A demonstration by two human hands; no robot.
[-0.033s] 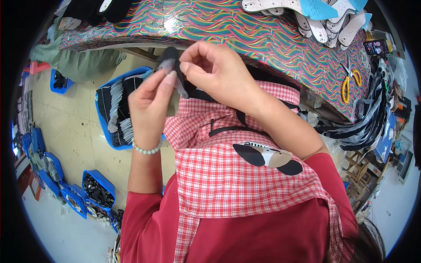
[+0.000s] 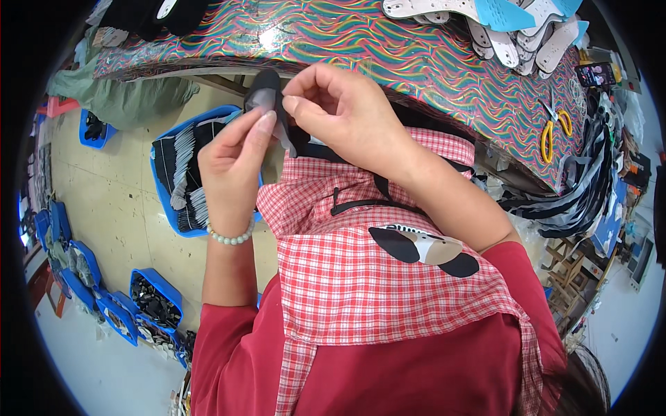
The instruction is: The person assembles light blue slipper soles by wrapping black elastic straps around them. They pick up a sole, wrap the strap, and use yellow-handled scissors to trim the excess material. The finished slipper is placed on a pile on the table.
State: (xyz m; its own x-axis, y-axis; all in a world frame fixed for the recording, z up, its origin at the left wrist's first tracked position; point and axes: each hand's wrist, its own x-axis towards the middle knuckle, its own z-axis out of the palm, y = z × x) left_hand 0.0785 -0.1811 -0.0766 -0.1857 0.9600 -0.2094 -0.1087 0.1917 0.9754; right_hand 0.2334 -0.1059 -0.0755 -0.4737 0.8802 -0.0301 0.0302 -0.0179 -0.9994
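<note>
Between my hands, by the table's front edge, is a small curved black fabric piece with a grey lining [image 2: 263, 88]. My left hand [image 2: 234, 151] pinches its lower left side between thumb and fingers; a pale bead bracelet circles that wrist. My right hand [image 2: 347, 114] is closed in a pinch at the piece's right edge, with the thumb and index finger together. Part of the piece is hidden behind the fingers. Beneath my left hand, on the floor, a blue basket [image 2: 161, 191] holds stacked black and grey pieces.
The table [image 2: 333, 45] has a colourful wavy cover. On it lie white and light-blue sole-shaped pieces [image 2: 499, 48], black pieces [image 2: 182, 17] and yellow-handled scissors [image 2: 548, 141]. Black and grey strips [image 2: 579, 197] hang at the right. Another blue basket [image 2: 179, 315] stands lower left.
My left hand has shifted slightly left with the fabric piece, and more of its grey lining shows. My right hand has barely moved.
</note>
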